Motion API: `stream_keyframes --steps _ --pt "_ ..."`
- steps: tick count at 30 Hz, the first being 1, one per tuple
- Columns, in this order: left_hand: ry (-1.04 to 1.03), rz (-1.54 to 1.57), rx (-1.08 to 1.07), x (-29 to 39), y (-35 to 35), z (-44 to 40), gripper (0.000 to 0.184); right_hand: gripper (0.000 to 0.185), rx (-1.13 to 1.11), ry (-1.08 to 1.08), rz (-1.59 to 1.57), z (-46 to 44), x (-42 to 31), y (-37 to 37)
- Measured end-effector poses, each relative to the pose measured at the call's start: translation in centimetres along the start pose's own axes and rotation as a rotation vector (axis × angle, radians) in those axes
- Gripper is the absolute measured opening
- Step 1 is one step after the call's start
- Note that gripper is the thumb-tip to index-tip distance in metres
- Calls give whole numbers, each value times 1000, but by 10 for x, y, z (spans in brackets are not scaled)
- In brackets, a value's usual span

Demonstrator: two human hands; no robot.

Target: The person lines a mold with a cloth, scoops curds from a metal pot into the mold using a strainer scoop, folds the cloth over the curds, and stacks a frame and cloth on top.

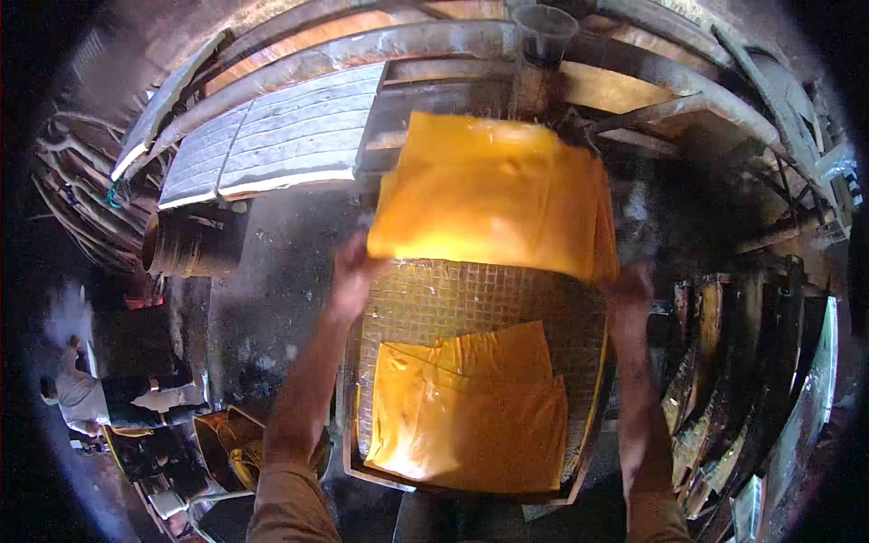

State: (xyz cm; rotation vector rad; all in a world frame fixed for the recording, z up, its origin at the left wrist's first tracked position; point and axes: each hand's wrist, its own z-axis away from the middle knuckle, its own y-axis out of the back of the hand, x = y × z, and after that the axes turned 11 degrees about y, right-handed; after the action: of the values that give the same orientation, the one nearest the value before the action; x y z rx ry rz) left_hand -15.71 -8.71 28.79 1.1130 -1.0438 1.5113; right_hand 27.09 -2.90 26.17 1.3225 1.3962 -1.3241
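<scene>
A wide, limp orange-yellow sheet [489, 199] is stretched between my two hands above the far part of a framed tray. My left hand [355, 269] grips its near left corner. At the near right corner, my right hand [631, 285] is closed on the sheet; both hands are somewhat blurred, and their fingertips are partly hidden. Below lies the tray [480, 294], with a grid-like woven surface and a raised rim. A second orange-yellow sheet [466, 407], glossy and wrinkled, rests flat on its near half.
Pale slatted panels [299, 131] lean at the upper left, near a rusty drum [195, 242]. A dark bucket [546, 34] stands at the far side. Several long framed pieces [742, 362] are stacked at right. Another person [86, 394] is at the far left.
</scene>
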Motion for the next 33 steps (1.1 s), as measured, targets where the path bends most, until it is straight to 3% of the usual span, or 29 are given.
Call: stream_keyframes --steps 2,3,4,5,6,7,8,9,11,12,14,16,18,19,20,21,22,23,24,25,26,27,28,29,30,31,32,33 --pt "196 394 -48 -44 25 66 18 19 50 -71 -256 73 -7 30" --pt "234 546 -196 -81 46 93 15 12 59 -112 -330 111 -8 44" --pt "-29 -7 -163 -126 65 112 18 11 25 -110 -368 131 -7 50" --pt "-181 -431 -167 -126 64 128 20 9 -9 -109 -405 151 -6 56" --pt "-370 -827 -121 -113 56 143 22 5 -144 -306 -120 165 -27 45" --pt "-459 -1091 -120 -101 47 158 23 6 -195 -407 31 178 -34 45" --pt "-384 -1031 -116 -109 46 167 23 9 -261 -507 177 191 -41 46" --pt "-390 -1023 -125 -101 38 170 23 11 -443 -204 503 199 -27 54" --pt "-382 -1056 -98 -84 17 177 24 14 -614 100 825 223 5 56" --pt "-438 -1007 -119 -67 1 182 25 19 -305 -64 437 234 20 43" --pt "-460 -1009 -159 -79 -14 181 20 23 12 -202 47 235 20 16" --pt "-445 -1069 -133 -91 -21 186 17 31 -875 78 1304 232 2 -9" --pt "-426 -1088 53 -121 -18 178 22 32 -791 41 1302 240 3 -27" --pt "-434 -1085 51 -128 -19 176 22 35 -710 6 1294 242 3 -32" --pt "-312 -1115 33 -128 -21 175 22 35 -705 10 1298 246 10 -30" --pt "-188 -1143 13 -125 -23 175 21 32 -620 192 1359 252 24 -25" --pt "-191 -1143 12 -121 -23 177 21 30 -528 373 1413 260 38 -20" --pt "-325 -1169 32 -111 -25 180 20 30 -523 372 1414 266 51 -14" --pt "-462 -1191 53 -106 -27 181 19 31 -196 45 560 269 58 -11" --pt "-472 -1188 50 -100 -29 184 19 32 -63 -114 123 273 59 -2" --pt "-488 -991 44 -96 -32 188 15 32 135 -242 -306 276 55 3" --pt "-498 -795 38 -92 -34 194 12 25 76 -216 -239 278 41 7" --pt "-278 -604 16 -88 -38 209 8 23 47 -200 -206 283 25 12" --pt "-294 -700 -6 -98 -34 227 7 20 19 -182 -172 288 10 17" --pt "-171 -616 -99 -128 -24 249 10 24 -341 -170 382 301 -7 24" --pt "-41 -532 -177 -158 -14 270 14 26 -523 -220 720 316 -21 27" --pt "91 -455 -238 -186 -4 291 19 28 -739 -235 1048 332 -35 30" --pt "32 -439 -247 -187 -3 312 22 28 -783 -328 1150 349 -46 30"
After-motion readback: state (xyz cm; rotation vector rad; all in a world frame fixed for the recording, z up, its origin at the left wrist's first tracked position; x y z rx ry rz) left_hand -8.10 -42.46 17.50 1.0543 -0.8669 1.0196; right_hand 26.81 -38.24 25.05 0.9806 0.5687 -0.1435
